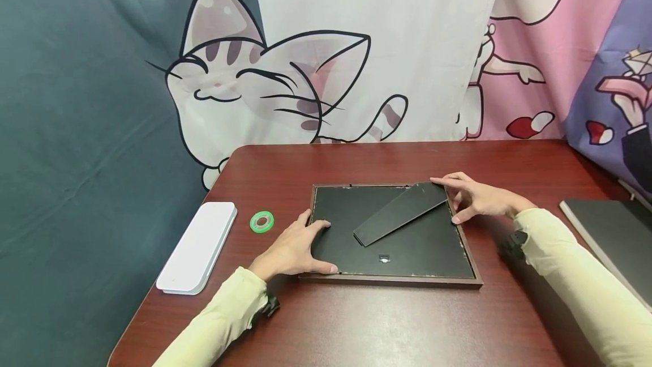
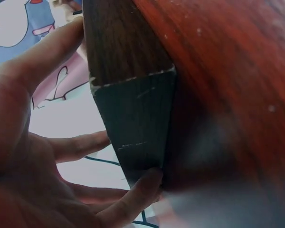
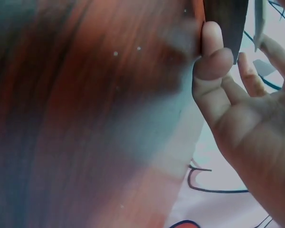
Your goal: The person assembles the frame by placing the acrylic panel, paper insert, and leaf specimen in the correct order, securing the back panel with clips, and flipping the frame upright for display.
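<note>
A picture frame (image 1: 392, 280) lies face down on the table, its black backing board (image 1: 331, 208) and wooden rim showing. Slanting across the board is the black stand leg (image 1: 399, 214). My left hand (image 1: 291, 247) holds the near left corner, thumb and index finger over the top, other fingers along the side. The frame's scuffed end (image 2: 133, 109) is close in the left wrist view. At the far right corner my right hand (image 1: 476, 200) grips the rim, its index finger reaching the leg's wide end. In the right wrist view its lower fingers curl against the frame's side.
A green tape roll (image 1: 262, 222) and a white flat box (image 1: 197, 248) lie left of the frame. A dark grey flat object (image 1: 611, 237) is at the right. Cartoon-printed curtains (image 1: 407, 44) hang behind the red-brown table (image 1: 397, 321).
</note>
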Demonstrator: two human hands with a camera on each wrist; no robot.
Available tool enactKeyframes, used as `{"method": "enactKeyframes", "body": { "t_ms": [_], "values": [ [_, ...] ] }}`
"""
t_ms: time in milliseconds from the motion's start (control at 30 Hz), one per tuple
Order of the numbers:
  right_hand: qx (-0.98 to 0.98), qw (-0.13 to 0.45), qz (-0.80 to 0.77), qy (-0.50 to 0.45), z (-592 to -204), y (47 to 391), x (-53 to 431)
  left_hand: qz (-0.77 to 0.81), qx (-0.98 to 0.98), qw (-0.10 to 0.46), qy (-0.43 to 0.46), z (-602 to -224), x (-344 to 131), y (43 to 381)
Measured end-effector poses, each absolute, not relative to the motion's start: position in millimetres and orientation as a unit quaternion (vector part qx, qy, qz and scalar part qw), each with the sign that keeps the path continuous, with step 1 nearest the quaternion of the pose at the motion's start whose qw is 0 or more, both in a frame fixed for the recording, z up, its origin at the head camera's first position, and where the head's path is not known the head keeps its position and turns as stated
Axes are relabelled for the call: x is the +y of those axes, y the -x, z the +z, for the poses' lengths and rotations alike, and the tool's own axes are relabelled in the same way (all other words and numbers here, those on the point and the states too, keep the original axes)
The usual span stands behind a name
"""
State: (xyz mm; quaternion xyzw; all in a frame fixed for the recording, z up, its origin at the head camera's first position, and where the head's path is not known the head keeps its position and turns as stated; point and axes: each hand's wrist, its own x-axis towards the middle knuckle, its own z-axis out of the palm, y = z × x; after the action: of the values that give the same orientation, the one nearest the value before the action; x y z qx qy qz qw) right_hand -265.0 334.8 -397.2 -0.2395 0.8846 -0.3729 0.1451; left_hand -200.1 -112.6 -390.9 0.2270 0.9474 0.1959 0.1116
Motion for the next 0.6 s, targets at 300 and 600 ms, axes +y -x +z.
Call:
{"method": "enactKeyframes", "body": {
  "t_ms": [300, 600],
  "values": [
    [0.906, 0.111, -0.323, 0.251, -390.3, 252.8, 315.5, 0.174, 0.956, 0.097, -0.216, -395.7, -110.1, 198.2],
    [0.925, 0.114, -0.266, 0.247, -383.5, 251.8, 311.9, 0.193, 0.942, 0.141, -0.237, -387.5, -115.1, 201.3]
  ]
}}
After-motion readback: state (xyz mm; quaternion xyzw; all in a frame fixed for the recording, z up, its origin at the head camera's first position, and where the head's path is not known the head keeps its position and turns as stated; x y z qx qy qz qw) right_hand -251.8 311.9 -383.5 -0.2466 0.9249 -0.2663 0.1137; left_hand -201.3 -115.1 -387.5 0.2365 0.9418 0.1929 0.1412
